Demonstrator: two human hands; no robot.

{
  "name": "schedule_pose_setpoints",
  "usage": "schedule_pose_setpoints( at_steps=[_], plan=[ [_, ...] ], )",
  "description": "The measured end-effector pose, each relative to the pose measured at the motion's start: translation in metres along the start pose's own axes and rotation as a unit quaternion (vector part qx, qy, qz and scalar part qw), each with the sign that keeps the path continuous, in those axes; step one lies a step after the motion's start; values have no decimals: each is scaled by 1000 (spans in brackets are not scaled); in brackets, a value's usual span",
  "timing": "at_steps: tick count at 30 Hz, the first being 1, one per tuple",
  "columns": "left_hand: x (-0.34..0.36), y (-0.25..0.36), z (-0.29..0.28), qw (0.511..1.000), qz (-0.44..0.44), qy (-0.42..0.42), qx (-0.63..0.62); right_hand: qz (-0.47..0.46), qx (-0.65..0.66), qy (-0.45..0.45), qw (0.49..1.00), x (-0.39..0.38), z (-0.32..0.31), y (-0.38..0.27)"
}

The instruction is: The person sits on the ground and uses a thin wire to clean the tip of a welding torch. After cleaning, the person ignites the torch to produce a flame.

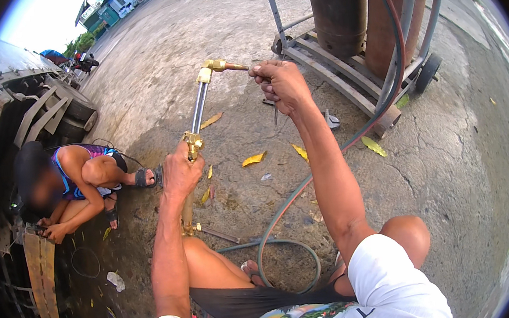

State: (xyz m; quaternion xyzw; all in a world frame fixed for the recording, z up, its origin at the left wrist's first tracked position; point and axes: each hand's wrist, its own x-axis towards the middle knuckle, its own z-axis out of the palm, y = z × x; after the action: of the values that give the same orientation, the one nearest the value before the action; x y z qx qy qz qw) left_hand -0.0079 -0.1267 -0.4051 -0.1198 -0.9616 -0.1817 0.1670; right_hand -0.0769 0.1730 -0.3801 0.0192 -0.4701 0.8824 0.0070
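My left hand (183,173) is wrapped around the handle of a brass cutting torch (199,106), which stands up in front of me with its head bent to the right. At the end of the torch's copper-coloured nozzle (234,66), my right hand (281,84) is closed in a pinch, the fingertips right at the tip. Whatever is between those fingers is too small to make out. A thin dark piece shows just below the right hand; I cannot tell if it hangs from it or lies on the ground.
Red and green hoses (306,181) loop over the concrete between my legs toward a wheeled cart (345,80) with two gas cylinders (338,13). An adjustable wrench (331,119) lies near the cart. At left another person (87,172) crouches beside a truck, hands on a curved metal strip (42,280).
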Motion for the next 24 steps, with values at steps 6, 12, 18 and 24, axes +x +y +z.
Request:
schedule_pose_setpoints(
  at_steps=[6, 12, 18, 24],
  plan=[
    [2, 4, -5, 1000, -1, 5, 17, -32, -21, 6, 999, 2, -3, 10],
    [3, 16, -17, 999, -8, -40, -24, -362, -412, 75, 833, -11, 6, 7],
    [1, 12, -14, 999, -30, -31, 21, -402, -602, 43, 688, -11, 8, -8],
    [0, 16, -16, 998, -42, -47, 9, -321, -598, 36, 733, -7, 10, -14]
  ],
)
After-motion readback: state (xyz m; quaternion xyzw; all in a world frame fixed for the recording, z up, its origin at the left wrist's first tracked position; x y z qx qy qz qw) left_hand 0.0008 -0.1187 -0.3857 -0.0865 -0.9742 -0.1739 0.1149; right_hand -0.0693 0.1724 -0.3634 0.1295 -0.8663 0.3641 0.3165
